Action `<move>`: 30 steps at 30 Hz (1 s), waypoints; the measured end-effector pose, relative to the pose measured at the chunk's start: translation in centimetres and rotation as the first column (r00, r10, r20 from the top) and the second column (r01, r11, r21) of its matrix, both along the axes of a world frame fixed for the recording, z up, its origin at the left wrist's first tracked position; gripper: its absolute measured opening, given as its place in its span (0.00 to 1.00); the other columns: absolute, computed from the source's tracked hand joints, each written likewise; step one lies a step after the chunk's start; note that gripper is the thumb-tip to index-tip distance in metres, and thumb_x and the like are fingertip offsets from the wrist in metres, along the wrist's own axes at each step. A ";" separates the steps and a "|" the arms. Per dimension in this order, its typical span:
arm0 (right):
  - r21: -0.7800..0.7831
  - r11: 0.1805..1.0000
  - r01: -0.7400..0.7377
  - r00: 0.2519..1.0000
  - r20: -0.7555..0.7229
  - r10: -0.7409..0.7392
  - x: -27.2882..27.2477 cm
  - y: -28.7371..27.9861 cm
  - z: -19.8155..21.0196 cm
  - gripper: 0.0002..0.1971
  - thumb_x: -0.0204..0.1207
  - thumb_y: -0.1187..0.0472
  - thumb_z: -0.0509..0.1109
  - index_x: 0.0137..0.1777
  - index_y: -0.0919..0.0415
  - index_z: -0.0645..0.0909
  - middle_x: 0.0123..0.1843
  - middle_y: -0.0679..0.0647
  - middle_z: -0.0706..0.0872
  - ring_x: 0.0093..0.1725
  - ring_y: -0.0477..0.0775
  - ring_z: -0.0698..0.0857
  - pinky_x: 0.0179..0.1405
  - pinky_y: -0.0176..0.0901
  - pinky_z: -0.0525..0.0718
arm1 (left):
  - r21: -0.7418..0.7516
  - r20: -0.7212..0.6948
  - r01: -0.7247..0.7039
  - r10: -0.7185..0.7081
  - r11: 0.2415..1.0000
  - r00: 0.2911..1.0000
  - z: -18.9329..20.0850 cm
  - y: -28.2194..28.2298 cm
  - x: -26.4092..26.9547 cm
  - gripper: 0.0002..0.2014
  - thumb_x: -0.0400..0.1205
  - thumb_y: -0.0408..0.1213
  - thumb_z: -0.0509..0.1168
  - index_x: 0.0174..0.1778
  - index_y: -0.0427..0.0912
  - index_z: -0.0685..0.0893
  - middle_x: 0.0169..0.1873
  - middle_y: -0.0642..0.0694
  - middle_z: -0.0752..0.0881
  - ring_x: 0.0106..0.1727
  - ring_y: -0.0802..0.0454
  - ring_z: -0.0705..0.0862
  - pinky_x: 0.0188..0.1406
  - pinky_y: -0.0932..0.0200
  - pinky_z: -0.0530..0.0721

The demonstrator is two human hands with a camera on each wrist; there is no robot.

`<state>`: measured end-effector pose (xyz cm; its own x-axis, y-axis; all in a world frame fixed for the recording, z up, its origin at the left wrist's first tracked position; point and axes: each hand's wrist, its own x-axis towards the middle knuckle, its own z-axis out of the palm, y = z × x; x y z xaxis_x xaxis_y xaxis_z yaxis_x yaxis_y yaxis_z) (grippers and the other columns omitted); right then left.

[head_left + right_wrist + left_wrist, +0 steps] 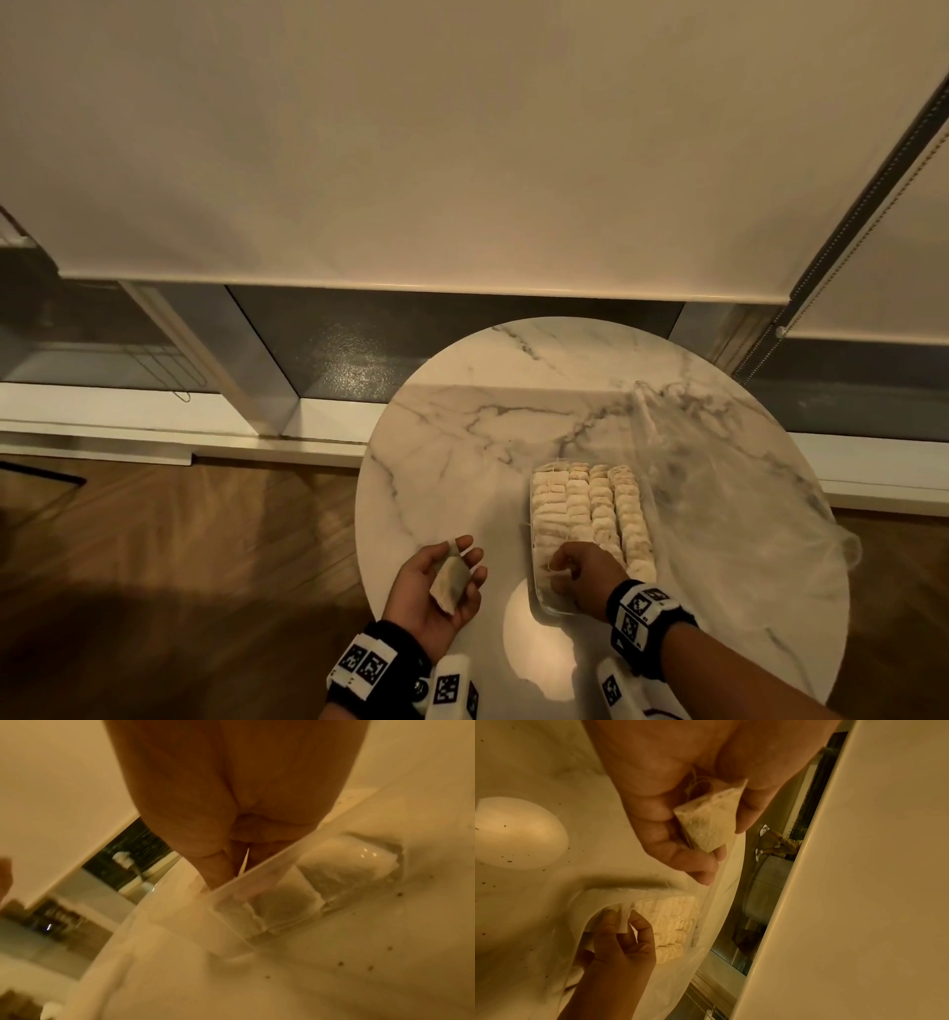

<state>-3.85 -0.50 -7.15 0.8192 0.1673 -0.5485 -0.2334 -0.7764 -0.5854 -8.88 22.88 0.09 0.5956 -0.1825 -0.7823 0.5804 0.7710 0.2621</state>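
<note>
A clear plastic tray [557,609] on the round marble table [488,437] holds rows of pale tea bags [595,503]. My left hand [436,586] is palm up over the table's near left edge. Its thumb and curled fingers hold one loose tea bag [452,583], seen close in the left wrist view [711,823]. My right hand [580,570] reaches into the tray's near end, and its fingertips pinch another tea bag [623,920]. In the blurred right wrist view the fingers [218,866] dip behind the tray rim [257,872].
Crumpled clear plastic wrap [719,488] lies on the table right of the tray. Small dark crumbs [505,860] dot the tabletop. Beyond the table hang roller blinds [411,154] over windows, with wooden floor [179,565] to the left.
</note>
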 end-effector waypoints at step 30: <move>-0.201 0.977 -0.076 0.984 0.143 0.105 -1.5 -0.5 0.8 0.11 0.77 0.46 0.65 0.51 0.44 0.88 0.49 0.42 0.89 0.48 0.45 0.85 0.54 0.39 0.84 | 0.031 0.034 0.055 -0.056 0.998 0.998 0.5 -1.6 0.5 0.15 0.74 0.39 0.64 0.55 0.39 0.85 0.42 0.40 0.87 0.37 0.44 0.84 0.26 0.60 0.82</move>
